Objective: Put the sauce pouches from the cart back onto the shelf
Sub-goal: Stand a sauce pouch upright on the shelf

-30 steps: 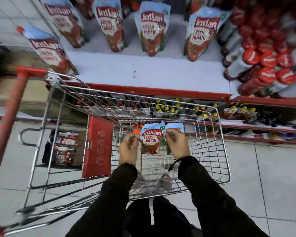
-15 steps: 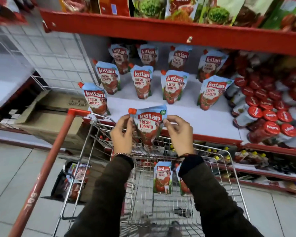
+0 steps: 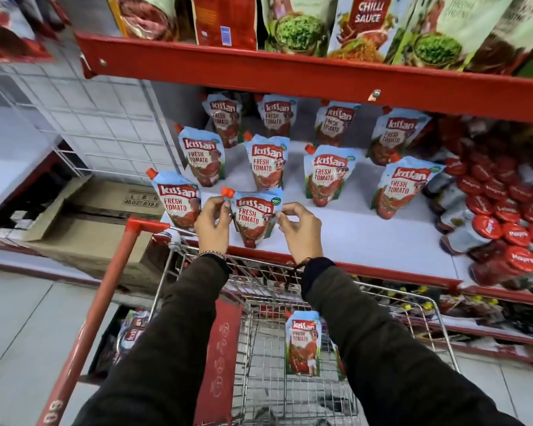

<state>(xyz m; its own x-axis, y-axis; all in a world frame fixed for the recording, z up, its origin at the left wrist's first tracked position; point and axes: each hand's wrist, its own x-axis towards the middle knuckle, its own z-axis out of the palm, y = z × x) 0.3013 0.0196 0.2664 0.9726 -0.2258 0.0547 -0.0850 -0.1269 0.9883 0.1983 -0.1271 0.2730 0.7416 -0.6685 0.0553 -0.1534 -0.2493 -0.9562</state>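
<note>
A blue and red tomato sauce pouch (image 3: 254, 218) with a red spout stands at the front of the white shelf (image 3: 366, 232). My left hand (image 3: 213, 224) pinches its top left corner by the spout. At the top right corner my right hand (image 3: 299, 230) has its fingertips on the pouch's edge. Several matching pouches (image 3: 328, 176) stand in rows behind it. Another pouch (image 3: 302, 344) stands upright in the wire cart (image 3: 425, 327) below, with a second partly hidden behind my right sleeve.
Red-capped bottles (image 3: 493, 222) crowd the shelf's right end. An upper red shelf (image 3: 290, 75) holds other sauce packs overhead. Cardboard boxes (image 3: 93, 229) lie on the floor to the left. The cart's red handle (image 3: 96, 302) runs along my left.
Both hands lifted the pouch out of the cart, carried it up and forward, and now hold it standing at the shelf's front edge.
</note>
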